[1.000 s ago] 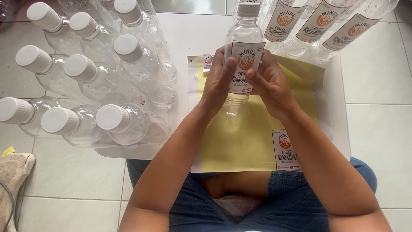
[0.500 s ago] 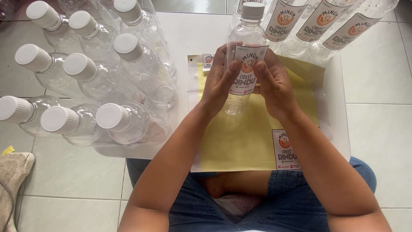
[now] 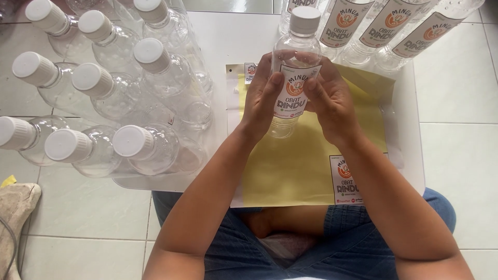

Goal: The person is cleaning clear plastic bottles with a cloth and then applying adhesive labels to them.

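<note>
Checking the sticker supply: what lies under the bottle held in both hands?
Under the held bottle lies a yellow backing sheet with one sticker near its right edge. The left hand and right hand cover part of it.

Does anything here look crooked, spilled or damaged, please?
Nothing stands out. The label sits straight on the clear bottle held by the left hand and right hand; the yellow backing sheet lies flat.

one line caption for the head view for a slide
Both hands, left hand and right hand, press a label onto a clear bottle above a yellow sticker sheet.
</note>
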